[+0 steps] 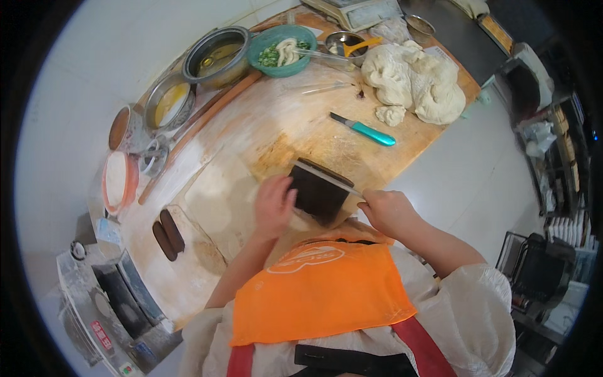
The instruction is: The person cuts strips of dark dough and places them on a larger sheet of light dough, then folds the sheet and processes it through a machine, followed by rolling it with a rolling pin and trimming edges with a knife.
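In front of me on the wooden board lies a dark brown slab (316,196), with a narrow dark strip (325,171) along its far side. Between the two runs the long straight edge of a knife (326,178); its handle is in my closed right hand (386,212). My left hand (274,204) is at the slab's left end, fingers bent and pressed against it. Farther off, a utility knife (364,130) with a teal handle lies on the board. Two oblong dark brown pieces (168,235) rest side by side at the left.
A large mound of pale dough (414,81) sits at the far right. Along the far left stand a green bowl (282,68), a metal pot (217,56), other bowls and a long rolling pin (198,138). A scale (355,12) is at the back; a machine (110,308) stands lower left.
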Available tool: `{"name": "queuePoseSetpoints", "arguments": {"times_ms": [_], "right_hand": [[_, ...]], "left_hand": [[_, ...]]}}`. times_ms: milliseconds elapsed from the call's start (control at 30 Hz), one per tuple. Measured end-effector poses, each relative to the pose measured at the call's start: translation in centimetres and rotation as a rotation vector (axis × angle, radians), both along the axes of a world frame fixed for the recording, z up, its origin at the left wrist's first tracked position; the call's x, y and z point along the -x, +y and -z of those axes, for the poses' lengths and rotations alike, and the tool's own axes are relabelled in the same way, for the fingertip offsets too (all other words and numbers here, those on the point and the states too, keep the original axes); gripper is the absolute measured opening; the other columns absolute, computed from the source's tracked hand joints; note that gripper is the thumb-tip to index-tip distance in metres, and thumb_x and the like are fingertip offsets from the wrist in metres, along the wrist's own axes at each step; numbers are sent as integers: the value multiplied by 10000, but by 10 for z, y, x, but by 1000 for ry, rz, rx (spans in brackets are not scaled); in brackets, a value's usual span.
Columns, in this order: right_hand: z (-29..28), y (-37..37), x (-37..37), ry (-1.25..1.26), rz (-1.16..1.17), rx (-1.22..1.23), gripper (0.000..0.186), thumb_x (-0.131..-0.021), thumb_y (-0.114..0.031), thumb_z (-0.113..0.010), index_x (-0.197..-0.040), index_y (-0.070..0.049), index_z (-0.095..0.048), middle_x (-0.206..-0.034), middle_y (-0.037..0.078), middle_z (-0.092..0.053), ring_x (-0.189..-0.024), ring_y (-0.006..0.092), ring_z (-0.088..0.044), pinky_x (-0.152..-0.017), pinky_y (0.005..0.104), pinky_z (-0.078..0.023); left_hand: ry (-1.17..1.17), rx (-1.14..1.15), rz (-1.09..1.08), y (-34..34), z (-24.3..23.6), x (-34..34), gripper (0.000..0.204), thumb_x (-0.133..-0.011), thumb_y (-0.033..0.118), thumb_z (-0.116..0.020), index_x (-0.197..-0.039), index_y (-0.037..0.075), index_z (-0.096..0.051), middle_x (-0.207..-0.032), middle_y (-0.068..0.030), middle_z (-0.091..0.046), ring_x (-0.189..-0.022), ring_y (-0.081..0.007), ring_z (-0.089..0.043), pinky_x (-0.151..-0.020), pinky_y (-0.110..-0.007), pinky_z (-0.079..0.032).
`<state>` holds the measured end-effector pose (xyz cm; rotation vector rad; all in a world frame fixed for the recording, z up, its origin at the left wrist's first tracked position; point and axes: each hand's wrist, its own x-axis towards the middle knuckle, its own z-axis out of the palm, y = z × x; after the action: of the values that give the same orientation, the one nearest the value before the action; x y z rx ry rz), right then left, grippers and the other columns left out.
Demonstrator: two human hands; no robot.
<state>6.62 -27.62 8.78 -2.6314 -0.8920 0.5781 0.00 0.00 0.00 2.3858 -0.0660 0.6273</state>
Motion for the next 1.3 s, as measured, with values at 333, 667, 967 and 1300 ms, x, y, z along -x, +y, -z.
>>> {"name": "queuePoseSetpoints", "arguments": {"times_ms": [333, 667, 967, 1300], "right_hand": [[15, -17, -12, 150, -45, 22, 160, -845, -112, -567, -937, 15, -536, -805, 201, -678, -762, 373, -688, -638, 461, -551], [35, -1, -27, 224, -117, -9, 347, -804, -190, -643, -1004, 55, -498, -845, 217, -666, -758, 383, -680, -623, 459, -541], [-5, -25, -30, 281, -54, 64, 212, -822, -147, -590, -946, 8, -516, -810, 210, -675, -772, 390, -681, -663, 479, -540], [5, -16, -40, 298, -75, 90, 212, -808, -133, -596, -937, 9, -506, -796, 223, -664, -773, 413, -668, -662, 481, -533]], "left_hand": [[-20, -188, 159, -48, 34, -37, 282, -762, 74, -703, -1033, 4, -670, -1092, -163, -623, -1051, -384, -567, -934, -450, -464], [6, -192, 138, -49, 39, -39, 295, -727, 64, -721, -1014, 20, -672, -1058, -153, -623, -1025, -385, -563, -915, -464, -449], [-38, -235, 98, -49, 37, -41, 307, -719, 78, -739, -1015, 28, -673, -1080, -132, -630, -1033, -335, -583, -888, -423, -471], [-22, -201, 132, -43, 33, -41, 348, -710, 88, -736, -1044, 14, -671, -1090, -120, -636, -1049, -318, -583, -886, -422, -469]]}}
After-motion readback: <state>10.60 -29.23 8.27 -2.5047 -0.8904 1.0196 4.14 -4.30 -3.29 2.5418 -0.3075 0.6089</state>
